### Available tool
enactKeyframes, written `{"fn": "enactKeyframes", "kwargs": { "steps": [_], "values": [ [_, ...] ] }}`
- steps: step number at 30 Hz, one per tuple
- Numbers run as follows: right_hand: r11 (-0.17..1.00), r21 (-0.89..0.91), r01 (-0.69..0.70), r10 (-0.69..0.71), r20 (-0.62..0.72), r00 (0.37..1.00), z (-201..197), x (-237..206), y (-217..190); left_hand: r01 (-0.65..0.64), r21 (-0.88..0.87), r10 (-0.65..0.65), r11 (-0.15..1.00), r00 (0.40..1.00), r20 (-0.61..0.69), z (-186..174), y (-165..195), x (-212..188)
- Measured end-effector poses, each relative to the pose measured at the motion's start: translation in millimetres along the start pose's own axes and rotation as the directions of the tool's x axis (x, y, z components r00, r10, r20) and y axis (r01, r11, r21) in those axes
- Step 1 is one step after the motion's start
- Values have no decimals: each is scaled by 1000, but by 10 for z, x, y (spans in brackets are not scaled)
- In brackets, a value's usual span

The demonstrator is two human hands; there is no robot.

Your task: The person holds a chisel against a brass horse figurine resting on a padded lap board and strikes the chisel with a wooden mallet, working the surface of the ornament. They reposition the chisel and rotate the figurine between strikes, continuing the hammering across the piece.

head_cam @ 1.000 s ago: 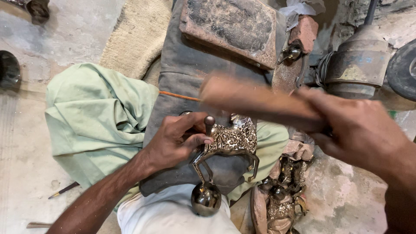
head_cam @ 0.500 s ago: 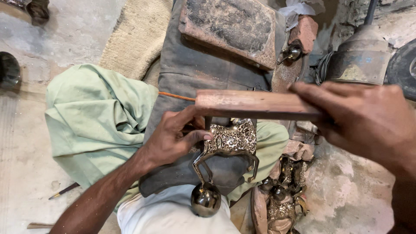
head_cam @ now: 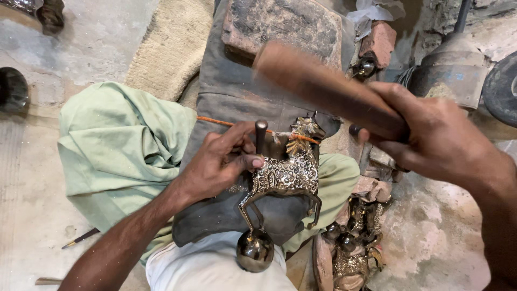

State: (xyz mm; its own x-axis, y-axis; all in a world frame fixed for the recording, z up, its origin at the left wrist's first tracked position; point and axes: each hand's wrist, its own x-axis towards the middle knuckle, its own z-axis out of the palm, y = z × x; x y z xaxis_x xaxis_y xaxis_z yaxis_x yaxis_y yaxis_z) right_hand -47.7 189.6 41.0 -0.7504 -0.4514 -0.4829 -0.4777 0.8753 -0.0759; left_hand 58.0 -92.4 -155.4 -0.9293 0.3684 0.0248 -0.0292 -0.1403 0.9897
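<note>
A brass horse figure (head_cam: 288, 172) with engraved patterns lies on a dark grey cloth (head_cam: 231, 102) over my lap. My left hand (head_cam: 218, 161) holds a short metal punch (head_cam: 260, 134) upright against the figure's back. My right hand (head_cam: 439, 143) grips a wooden mallet (head_cam: 323, 86), raised and tilted above the punch, blurred by motion. A shiny metal ball (head_cam: 254, 250) sits below the figure's legs.
A worn brick block (head_cam: 280, 21) lies at the top of the cloth. More brass figures (head_cam: 353, 245) are piled at my right. A dark metal vessel (head_cam: 444, 70) stands at the far right, a woven mat (head_cam: 169, 46) at upper left. Green trousers (head_cam: 118, 151) cover my knee.
The mallet came down flat over the punch half a second ago and is now lifted and tilted up to the left. My left hand and the figure stayed put.
</note>
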Motion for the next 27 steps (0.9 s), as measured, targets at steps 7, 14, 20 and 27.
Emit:
{"fn": "enactKeyframes", "kwargs": {
  "steps": [7,14,20,27],
  "values": [
    [974,-71,-217,227,197,954,111,30,106,37,-41,-35,998,998,45,-9,38,79],
    [943,-99,-316,331,314,890,205,42,194,77,-63,-69,995,991,117,-41,40,184],
    [932,-27,-361,349,333,876,249,70,176,93,42,-97,995,987,127,-59,119,262],
    [878,298,-376,302,266,915,347,-4,241,135,94,-150,986,972,183,-87,178,358]
  ]
}}
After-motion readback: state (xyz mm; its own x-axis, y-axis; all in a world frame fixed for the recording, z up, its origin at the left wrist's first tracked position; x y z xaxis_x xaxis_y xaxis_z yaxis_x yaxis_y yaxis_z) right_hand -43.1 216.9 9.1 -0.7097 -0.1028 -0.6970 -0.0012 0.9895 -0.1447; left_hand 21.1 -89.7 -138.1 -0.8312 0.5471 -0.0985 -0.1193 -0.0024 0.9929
